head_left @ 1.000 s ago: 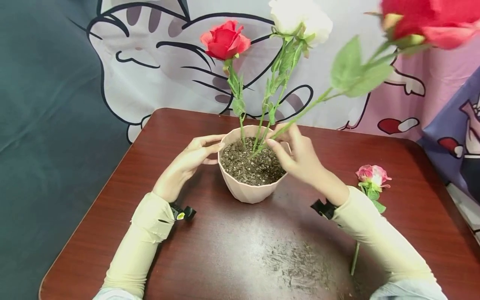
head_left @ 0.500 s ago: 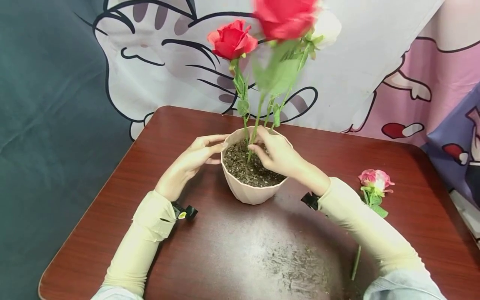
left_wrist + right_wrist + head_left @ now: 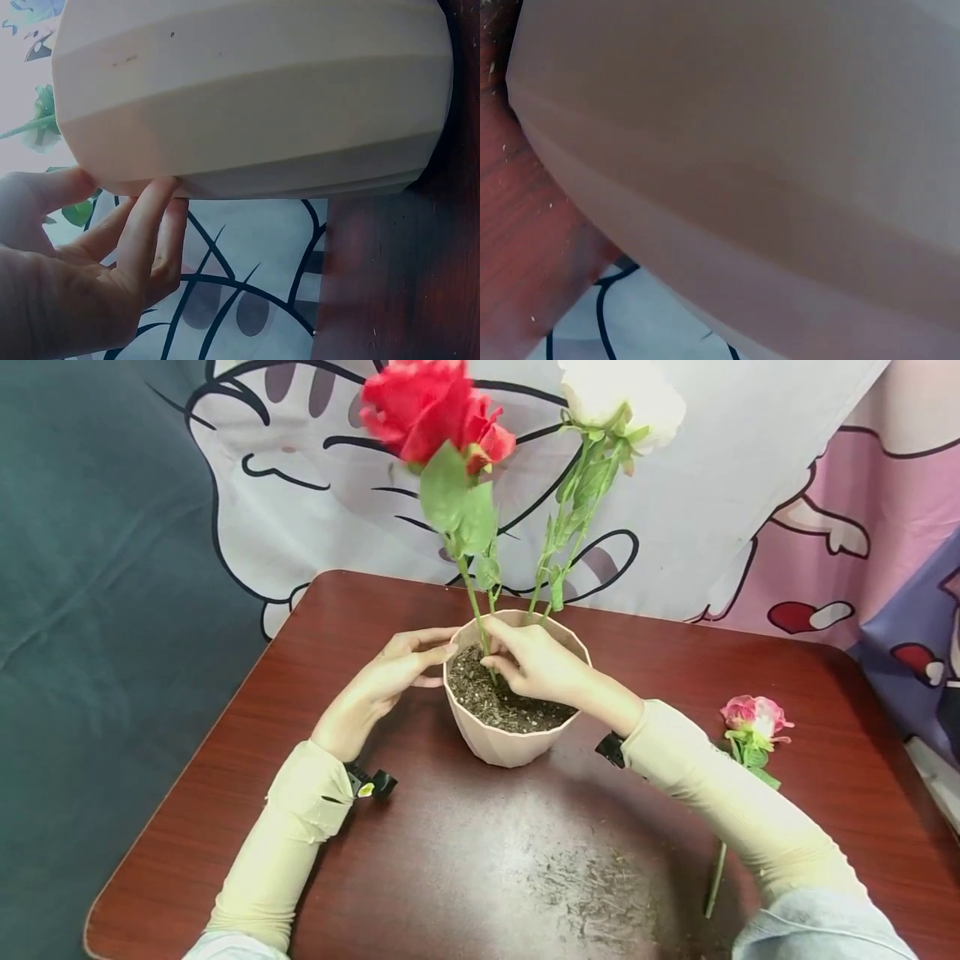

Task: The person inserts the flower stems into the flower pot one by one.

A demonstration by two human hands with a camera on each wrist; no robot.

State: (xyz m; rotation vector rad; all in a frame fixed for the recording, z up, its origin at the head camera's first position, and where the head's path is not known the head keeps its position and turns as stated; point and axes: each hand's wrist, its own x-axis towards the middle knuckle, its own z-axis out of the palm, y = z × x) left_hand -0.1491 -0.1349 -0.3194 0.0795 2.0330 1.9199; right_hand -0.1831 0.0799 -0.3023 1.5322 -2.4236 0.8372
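The fingers of the right hand pinch the green stem of a red rose low down, just above the soil in the pale pink pot. Below the fingertips we see the stem reach that soil, left of the pot's middle, though how deep it goes we cannot tell. The rose leans to the left, its blurred bloom overlapping a second red rose behind it. The left hand grasps nothing: its fingers are extended, and in the left wrist view we see fingertips resting against the pot's outer wall, the thumb near the rim. The right wrist view gives us mostly the pot's side, close up. White roses rise from the pot toward the back. To the right, a pink-and-white rose lies on the red-brown table, and we see dark crumbs scattered nearer us
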